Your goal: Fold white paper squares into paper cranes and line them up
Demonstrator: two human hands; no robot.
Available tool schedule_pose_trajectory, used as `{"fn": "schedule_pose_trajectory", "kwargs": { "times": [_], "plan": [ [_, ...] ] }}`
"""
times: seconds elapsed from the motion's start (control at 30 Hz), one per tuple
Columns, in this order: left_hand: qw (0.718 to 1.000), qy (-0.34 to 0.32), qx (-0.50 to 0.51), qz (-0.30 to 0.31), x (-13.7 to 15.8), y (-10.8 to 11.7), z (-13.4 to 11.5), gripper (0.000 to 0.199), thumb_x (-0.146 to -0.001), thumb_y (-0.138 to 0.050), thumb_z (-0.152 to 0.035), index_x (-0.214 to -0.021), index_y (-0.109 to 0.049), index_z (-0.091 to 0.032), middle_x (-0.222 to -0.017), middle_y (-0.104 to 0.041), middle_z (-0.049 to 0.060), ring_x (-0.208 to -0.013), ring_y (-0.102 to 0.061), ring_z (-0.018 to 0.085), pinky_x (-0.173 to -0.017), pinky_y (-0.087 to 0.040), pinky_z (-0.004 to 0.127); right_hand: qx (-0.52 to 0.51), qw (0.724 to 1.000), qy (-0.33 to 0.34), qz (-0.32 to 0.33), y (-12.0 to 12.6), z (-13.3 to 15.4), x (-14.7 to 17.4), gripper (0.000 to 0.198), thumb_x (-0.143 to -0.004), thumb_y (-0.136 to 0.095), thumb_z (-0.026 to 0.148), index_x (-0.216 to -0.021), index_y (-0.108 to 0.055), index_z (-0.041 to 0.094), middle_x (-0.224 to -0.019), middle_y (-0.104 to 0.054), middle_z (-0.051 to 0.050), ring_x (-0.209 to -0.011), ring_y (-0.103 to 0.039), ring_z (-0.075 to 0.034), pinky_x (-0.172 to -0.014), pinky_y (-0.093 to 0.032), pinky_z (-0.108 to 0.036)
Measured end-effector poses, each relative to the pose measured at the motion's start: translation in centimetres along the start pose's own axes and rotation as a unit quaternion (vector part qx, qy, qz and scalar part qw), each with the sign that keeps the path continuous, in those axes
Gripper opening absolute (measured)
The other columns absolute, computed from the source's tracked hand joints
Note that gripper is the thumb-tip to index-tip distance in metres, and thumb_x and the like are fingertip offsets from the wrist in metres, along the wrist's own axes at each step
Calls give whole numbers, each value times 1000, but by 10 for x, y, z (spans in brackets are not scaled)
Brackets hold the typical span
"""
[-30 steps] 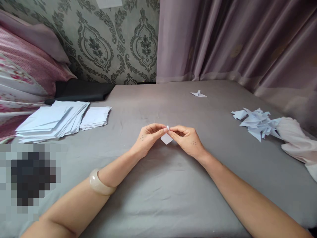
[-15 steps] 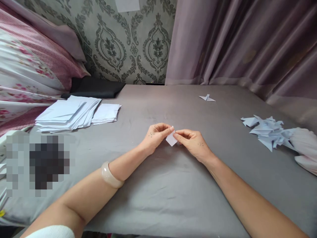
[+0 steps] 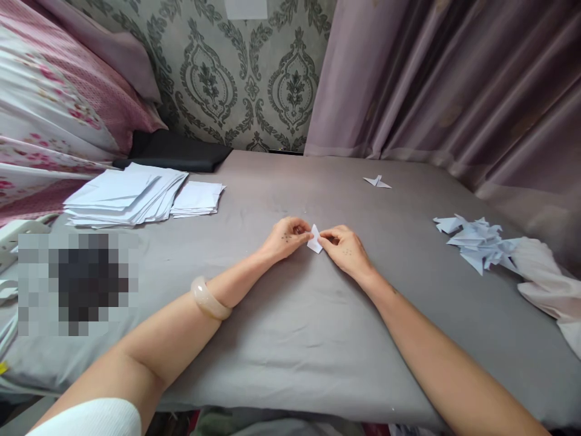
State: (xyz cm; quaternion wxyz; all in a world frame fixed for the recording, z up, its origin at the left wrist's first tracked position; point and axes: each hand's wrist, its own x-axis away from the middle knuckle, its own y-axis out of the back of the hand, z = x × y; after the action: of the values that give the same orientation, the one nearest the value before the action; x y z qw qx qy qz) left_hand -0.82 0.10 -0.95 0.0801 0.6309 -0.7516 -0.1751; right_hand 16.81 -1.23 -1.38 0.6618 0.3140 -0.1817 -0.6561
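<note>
A small folded piece of white paper (image 3: pixel 314 241) is held between my two hands above the grey cloth surface. Its upper end narrows to a point. My left hand (image 3: pixel 289 237) pinches its left side between thumb and fingers. On the opposite side, the thumb and forefinger of my right hand (image 3: pixel 344 247) grip its right edge. A pale bangle (image 3: pixel 210 299) circles my left forearm. The finer folds of the paper are too small to make out.
Stacks of white sheets, one larger (image 3: pixel 122 197) and one smaller (image 3: pixel 198 198), lie at the left. A heap of folded paper figures (image 3: pixel 481 239) sits at the right beside bunched pale fabric (image 3: pixel 544 278). One folded paper figure (image 3: pixel 377 181) lies farther back.
The paper went from a diamond-like shape to a narrower one with a pointed top. Both hands still pinch it, and the right hand's grip has shifted slightly. The camera view has tilted a little.
</note>
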Motion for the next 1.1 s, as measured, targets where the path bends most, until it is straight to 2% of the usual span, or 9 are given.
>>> {"fn": "schedule_pose_trajectory", "kwargs": {
  "times": [0.13,0.37,0.53,0.6,0.9,1.03,1.1],
  "plan": [
    [998,-20,-62,5,0,-2,3,14,-64,-74,-22,-76,-68,-17,-74,-53,0,-65,-48,13,-66,-39,26,42,999,6,-6,2,-3,0,24,-72,-63,29,-93,-69,20,-91,-63,-5,-68,-56,-14,-76,-47,-34],
    [993,-47,-98,48,3,-1,1,11,-67,-73,-24,-73,-68,-17,-82,-54,4,-73,-51,16,-72,-42,29,26,997,15,70,11,-9,1,21,-73,-63,31,-90,-67,20,-86,-57,-1,-65,-51,-12,-70,-45,-30],
    [990,-37,-130,35,4,0,-3,22,-68,-73,-23,-88,-65,-17,-86,-56,3,-80,-53,17,-77,-45,31,2,997,-17,75,12,-9,-1,31,-70,-65,29,-99,-63,18,-83,-58,0,-70,-53,-13,-71,-44,-29],
    [987,-28,-148,48,4,0,-4,19,-70,-72,-24,-87,-65,-17,-89,-56,4,-81,-53,17,-78,-46,31,12,996,-20,86,12,-9,-2,32,-70,-65,28,-100,-63,18,-83,-57,0,-70,-53,-13,-71,-43,-28],
    [982,-71,-166,54,-1,-4,4,5,-75,-66,-20,-78,-69,-17,-89,-58,4,-76,-56,15,-77,-48,30,19,993,22,115,16,-13,-8,10,-74,-62,27,-79,-66,20,-86,-59,0,-63,-52,-10,-65,-42,-26],
    [964,-130,-229,44,-13,-1,10,7,-79,-63,-22,-78,-69,-17,-92,-60,6,-81,-57,17,-78,-47,31,54,989,75,113,17,-10,-15,8,-77,-59,24,-79,-66,21,-86,-61,0,-65,-54,-10,-66,-42,-26],
    [950,-170,-254,70,-18,3,13,10,-82,-60,-23,-80,-69,-18,-92,-61,6,-83,-57,18,-77,-47,30,69,985,111,113,18,-12,-16,9,-79,-58,22,-79,-66,21,-84,-60,0,-65,-53,-10,-66,-42,-25]
  ]
}}
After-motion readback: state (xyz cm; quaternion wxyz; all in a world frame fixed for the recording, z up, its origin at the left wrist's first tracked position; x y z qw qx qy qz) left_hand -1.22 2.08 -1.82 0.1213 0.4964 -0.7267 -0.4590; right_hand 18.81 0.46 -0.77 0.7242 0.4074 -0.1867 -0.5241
